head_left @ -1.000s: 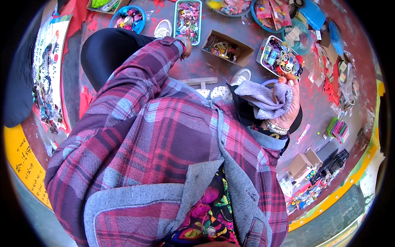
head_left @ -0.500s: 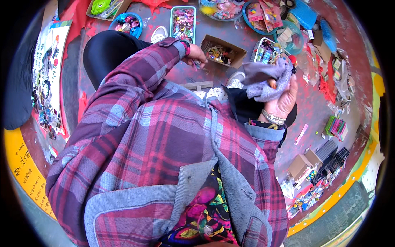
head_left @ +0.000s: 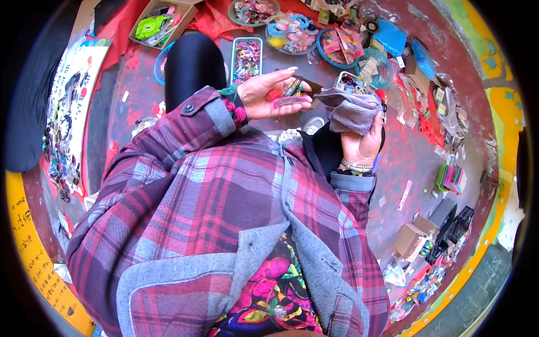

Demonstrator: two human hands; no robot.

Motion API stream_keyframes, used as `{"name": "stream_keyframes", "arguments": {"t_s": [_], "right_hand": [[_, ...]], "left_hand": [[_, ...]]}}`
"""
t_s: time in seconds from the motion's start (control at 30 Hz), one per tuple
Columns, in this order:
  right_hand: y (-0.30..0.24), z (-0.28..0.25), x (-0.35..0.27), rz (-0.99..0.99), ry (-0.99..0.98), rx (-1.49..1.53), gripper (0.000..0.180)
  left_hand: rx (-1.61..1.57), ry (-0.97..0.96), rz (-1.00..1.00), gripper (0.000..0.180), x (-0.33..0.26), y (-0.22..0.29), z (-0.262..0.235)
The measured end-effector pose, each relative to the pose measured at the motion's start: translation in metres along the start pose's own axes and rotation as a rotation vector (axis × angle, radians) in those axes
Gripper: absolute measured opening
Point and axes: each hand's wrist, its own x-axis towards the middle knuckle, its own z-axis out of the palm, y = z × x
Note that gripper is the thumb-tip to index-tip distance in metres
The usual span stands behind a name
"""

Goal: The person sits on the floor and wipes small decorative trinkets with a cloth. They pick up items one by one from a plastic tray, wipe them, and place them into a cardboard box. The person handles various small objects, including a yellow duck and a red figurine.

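My left hand is turned palm up with its fingers stretched to the right. Several small hair clips, dark with some pink, rest on its palm and fingers. To the right, my right hand grips a purple-grey cloth, which covers most of its fingers. Whether anything lies inside the cloth cannot be seen. A small gap separates the clips from the cloth. Behind the left fingers a brown cardboard box is mostly hidden.
Ahead stand a pale green tray of hair accessories, a blue round basket and a box with a green item. A white basket is just beyond the cloth. Cartons and black racks lie at the right. My left knee is raised.
My left hand has come nearer and turned palm up, bringing the clips into sight. My right hand has moved left with the cloth, now bunched over its fingers. My left knee has risen.
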Motion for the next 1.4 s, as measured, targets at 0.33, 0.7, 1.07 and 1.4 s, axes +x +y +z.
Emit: {"name": "stream_keyframes", "arguments": {"t_s": [0.33, 0.7, 1.07, 1.4], "right_hand": [[0.004, 0.026, -0.018, 0.043, -0.149, -0.075, 0.051], [0.056, 0.054, -0.032, 0.295, -0.225, -0.302, 0.041], [0.060, 0.045, -0.026, 0.144, -0.128, -0.545, 0.041], [0.051, 0.040, -0.026, 0.133, -0.122, -0.533, 0.033]], "left_hand": [[0.070, 0.018, 0.365, 0.048, -0.035, -0.017, 0.015], [0.228, 0.296, 0.643, 0.045, -0.032, -0.028, 0.018], [0.091, 0.113, 0.555, 0.022, -0.023, -0.037, 0.013], [0.283, 0.365, 0.241, 0.025, -0.031, -0.034, 0.013]]}}
